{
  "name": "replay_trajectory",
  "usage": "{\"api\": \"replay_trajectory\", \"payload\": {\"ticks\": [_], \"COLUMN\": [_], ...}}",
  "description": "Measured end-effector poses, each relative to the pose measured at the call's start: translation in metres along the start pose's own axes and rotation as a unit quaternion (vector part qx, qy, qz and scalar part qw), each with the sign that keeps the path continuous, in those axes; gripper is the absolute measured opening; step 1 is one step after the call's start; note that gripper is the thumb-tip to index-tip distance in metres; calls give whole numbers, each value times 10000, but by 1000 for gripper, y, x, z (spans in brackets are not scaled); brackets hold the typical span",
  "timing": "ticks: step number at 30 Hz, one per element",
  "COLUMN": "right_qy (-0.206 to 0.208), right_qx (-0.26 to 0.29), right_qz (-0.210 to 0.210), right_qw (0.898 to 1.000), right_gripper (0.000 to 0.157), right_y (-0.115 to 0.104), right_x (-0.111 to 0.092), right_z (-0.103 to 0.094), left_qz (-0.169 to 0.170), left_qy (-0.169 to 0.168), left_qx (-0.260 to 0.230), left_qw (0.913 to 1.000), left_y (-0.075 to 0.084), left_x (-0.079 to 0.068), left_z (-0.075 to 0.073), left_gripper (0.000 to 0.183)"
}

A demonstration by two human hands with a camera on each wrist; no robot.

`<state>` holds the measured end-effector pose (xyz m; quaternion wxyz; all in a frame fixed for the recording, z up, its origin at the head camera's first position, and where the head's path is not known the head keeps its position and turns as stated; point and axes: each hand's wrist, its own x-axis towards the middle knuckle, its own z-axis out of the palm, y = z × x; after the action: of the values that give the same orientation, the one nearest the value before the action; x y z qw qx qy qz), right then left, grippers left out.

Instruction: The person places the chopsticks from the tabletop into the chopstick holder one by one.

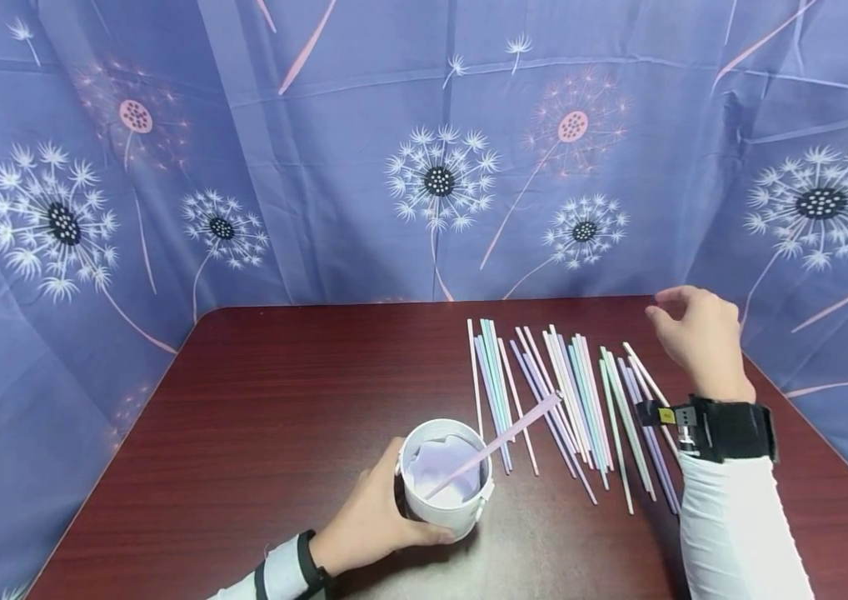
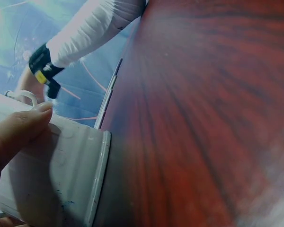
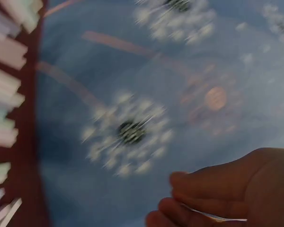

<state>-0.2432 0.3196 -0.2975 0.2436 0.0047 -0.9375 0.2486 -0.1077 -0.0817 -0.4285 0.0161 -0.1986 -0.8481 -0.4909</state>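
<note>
My left hand (image 1: 375, 517) wraps round the side of a small white bucket (image 1: 461, 523), its thumb along the front wall. In the left wrist view the thumb (image 2: 23, 125) lies against the bucket's side, near a white loop handle (image 2: 26, 96). One pink straw (image 1: 502, 440) leans in the bucket, its upper end sticking out to the right over the rim. Something pale lilac shows inside. My right hand (image 1: 701, 333) hovers above the table's far right with nothing in it, thumb and fingers bent and slightly apart.
Many pastel straws (image 1: 574, 400) lie spread side by side on the right half of the dark red wooden table (image 1: 266, 400). A blue cloth (image 1: 349, 183) with dandelion prints hangs behind the table and along both sides.
</note>
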Motion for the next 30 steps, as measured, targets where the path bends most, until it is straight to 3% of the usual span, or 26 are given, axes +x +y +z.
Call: {"api": "replay_trajectory", "payload": {"ticks": [3, 6, 13, 15, 26, 30], "right_qy": [-748, -1506, -2653, -2790, -2779, -2916], "right_qx": [-420, -633, -686, -626, -641, -610], "right_qz": [438, 729, 1266, 1375, 1524, 1677], "right_qw": [9953, 9839, 9534, 9483, 9463, 9397], "right_gripper": [34, 37, 44, 42, 10, 21], "right_y": [26, 49, 79, 83, 90, 89], "right_x": [4, 5, -4, -6, -6, -6], "right_z": [12, 23, 37, 40, 46, 47], "left_qz": [22, 50, 52, 46, 190, 258], "left_qy": [-5, -12, -51, -62, -20, -22], "left_qx": [-30, -76, -88, -66, -85, -32], "left_qw": [10000, 10000, 9999, 9999, 9998, 9997], "left_y": [0, 1, 2, 3, 1, -1], "left_x": [0, 0, 0, 0, 1, 0], "left_z": [0, 0, -1, -1, 0, 0], "left_gripper": [97, 96, 96, 95, 96, 96]}}
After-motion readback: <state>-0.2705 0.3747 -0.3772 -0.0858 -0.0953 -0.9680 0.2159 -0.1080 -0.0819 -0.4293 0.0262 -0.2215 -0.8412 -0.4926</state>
